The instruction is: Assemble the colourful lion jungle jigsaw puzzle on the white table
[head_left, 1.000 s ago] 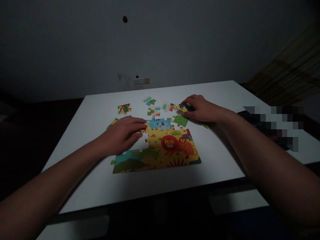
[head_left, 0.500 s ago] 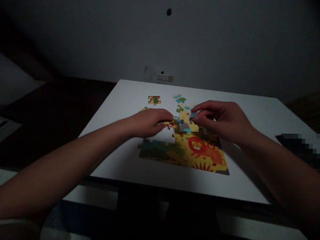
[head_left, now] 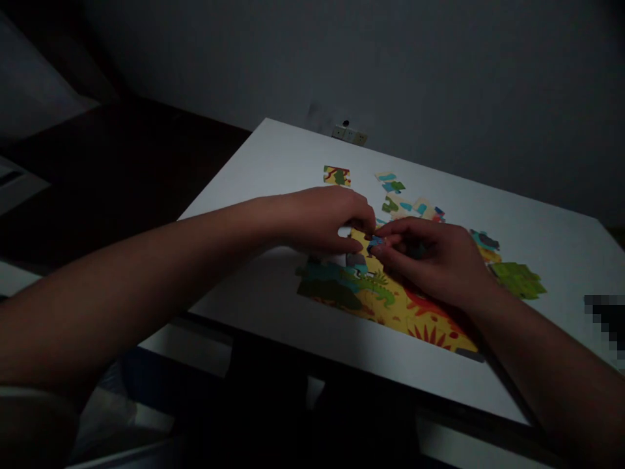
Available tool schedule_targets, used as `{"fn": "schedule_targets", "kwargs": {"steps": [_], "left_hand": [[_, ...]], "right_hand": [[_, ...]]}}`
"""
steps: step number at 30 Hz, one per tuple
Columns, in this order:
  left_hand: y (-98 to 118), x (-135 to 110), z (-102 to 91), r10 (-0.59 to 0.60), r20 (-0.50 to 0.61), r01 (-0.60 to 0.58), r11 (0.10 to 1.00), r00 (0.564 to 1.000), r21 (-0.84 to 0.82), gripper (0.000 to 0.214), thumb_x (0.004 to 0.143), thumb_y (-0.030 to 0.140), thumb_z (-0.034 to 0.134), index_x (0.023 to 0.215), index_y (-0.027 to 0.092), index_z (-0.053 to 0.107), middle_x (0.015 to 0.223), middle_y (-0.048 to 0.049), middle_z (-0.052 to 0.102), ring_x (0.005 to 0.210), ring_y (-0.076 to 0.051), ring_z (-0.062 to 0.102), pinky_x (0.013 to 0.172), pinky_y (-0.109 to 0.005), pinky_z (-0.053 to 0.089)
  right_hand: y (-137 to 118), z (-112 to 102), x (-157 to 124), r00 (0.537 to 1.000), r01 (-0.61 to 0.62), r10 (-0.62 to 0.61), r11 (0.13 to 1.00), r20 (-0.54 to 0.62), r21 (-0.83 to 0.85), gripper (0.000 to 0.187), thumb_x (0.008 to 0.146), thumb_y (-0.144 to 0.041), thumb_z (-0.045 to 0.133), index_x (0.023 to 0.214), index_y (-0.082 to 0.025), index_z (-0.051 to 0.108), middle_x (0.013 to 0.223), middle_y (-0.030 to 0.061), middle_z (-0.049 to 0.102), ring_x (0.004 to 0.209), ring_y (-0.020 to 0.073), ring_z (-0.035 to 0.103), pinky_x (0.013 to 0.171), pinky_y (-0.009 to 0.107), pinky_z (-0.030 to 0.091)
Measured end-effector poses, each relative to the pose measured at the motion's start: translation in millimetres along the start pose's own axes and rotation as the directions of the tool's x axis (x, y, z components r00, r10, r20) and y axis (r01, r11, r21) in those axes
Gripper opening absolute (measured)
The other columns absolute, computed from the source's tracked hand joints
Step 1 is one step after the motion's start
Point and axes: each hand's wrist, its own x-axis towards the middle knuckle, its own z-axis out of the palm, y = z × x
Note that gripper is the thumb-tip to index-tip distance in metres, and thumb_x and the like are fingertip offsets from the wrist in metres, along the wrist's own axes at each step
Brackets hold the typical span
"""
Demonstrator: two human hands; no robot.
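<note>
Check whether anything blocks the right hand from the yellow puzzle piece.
Nothing visible does: the right hand has its fingertips on the puzzle piece. The left hand is at the piece's opposite side.

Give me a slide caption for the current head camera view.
Left hand and right hand close together at one piece of a partly assembled animal jigsaw on a white table.

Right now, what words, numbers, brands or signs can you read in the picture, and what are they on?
No text can be read.
Flat, colourful animal jigsaw: only drawings show, no lettering visible.
Pale rectangular wall sockets: tiny marks, too small to read.
Dark flat thing at the right edge: partly pixelated, nothing readable.
</note>
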Motion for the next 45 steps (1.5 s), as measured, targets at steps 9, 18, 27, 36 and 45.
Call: {"fn": "schedule_targets", "kwargs": {"steps": [9, 18, 27, 36, 45], "left_hand": [[-3.1, 0.9, 1.2, 0.063, 0.007, -0.064, 0.995, 0.998, 0.075, 0.028, 0.098, 0.038, 0.083, 0.124, 0.029, 0.088, 0.123, -0.0074, 0.083, 0.118, -0.029, 0.074, 0.109, -0.041, 0.053], [-3.8, -3.1, 5.2, 0.091, 0.022, -0.092, 0.992, 0.996, 0.081, 0.018, 0.097, 0.03, 0.085, 0.115, 0.029, 0.089, 0.131, -0.0082, 0.08, 0.127, -0.03, 0.071, 0.114, -0.043, 0.053], [-11.7, -3.8, 0.1, 0.053, -0.156, -0.031, 0.99, 0.986, 0.136, 0.031, 0.107, 0.025, 0.062, 0.123, 0.024, 0.088, 0.124, -0.0121, 0.081, 0.12, -0.032, 0.074, 0.112, -0.051, 0.058], [-22.2, -9.4, -0.1, 0.047, -0.097, -0.045, 0.999, 0.994, 0.02, 0.02, 0.103, 0.043, 0.079, 0.112, 0.032, 0.093, 0.135, -0.0095, 0.08, 0.122, -0.031, 0.075, 0.113, -0.056, 0.06], [-58.1, -15.7, -16.1, -0.184, -0.427, 0.251, 0.962, 0.885, 0.106, 0.026, 0.102, 0.035, 0.065, 0.113, 0.028, 0.088, 0.125, -0.0103, 0.084, 0.123, -0.033, 0.075, 0.119, -0.064, 0.057]], "right_hand": [[8.6, 3.8, 2.1, 0.954, 0.291, -0.298, 0.946, -0.032, -0.143, 0.021, 0.101, -0.047, 0.079, 0.108, -0.028, 0.079, 0.09, 0.0065, 0.078, 0.085, 0.0315, 0.073, 0.079, 0.047, 0.055], [5.6, -0.3, 6.5, 0.918, 0.396, -0.39, 0.902, 0.068, -0.173, 0.021, 0.11, -0.041, 0.062, 0.111, -0.028, 0.079, 0.1, 0.008, 0.081, 0.094, 0.0312, 0.072, 0.091, 0.049, 0.054], [70.3, -76.9, 12.2, 0.982, 0.057, -0.163, 0.744, -0.098, -0.666, 0.045, 0.112, -0.044, 0.053, 0.132, -0.015, 0.082, 0.131, 0.0244, 0.081, 0.117, 0.0443, 0.074, 0.099, 0.058, 0.057], [105.7, -60.6, 23.8, 0.999, 0.033, -0.04, 0.816, 0.0, -0.577, 0.054, 0.118, -0.05, 0.04, 0.144, -0.019, 0.077, 0.144, 0.023, 0.078, 0.125, 0.0421, 0.072, 0.107, 0.059, 0.058], [101.2, -55.4, 27.3, 0.995, -0.001, -0.046, 0.885, -0.088, -0.465, 0.055, 0.112, -0.049, 0.052, 0.151, -0.018, 0.075, 0.141, 0.0229, 0.079, 0.129, 0.0459, 0.07, 0.112, 0.063, 0.056]]}}
